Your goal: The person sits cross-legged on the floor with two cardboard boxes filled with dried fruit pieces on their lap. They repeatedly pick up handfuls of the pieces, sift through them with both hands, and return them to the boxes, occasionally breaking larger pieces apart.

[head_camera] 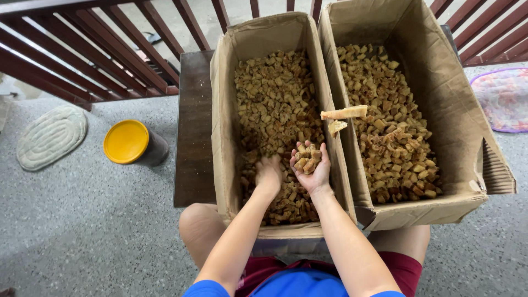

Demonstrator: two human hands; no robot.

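Note:
Two open cardboard boxes stand side by side on a dark wooden bench point(192, 132), both holding small brown cubes. My left hand point(269, 175) is pushed palm-down into the cubes of the left box point(221, 110). My right hand point(311, 165) is cupped palm-up over the same box with a small heap of cubes in it. Two larger pale pieces point(344, 114) lie on the shared edge between the boxes. The right box point(451, 82) is about half full.
A dark jar with a yellow lid point(127, 142) stands on the speckled floor to the left, beside an oval grey mat point(50, 136). A dark red railing point(82, 55) runs behind. A patterned mat point(503, 99) lies at the right. My knees are under the boxes.

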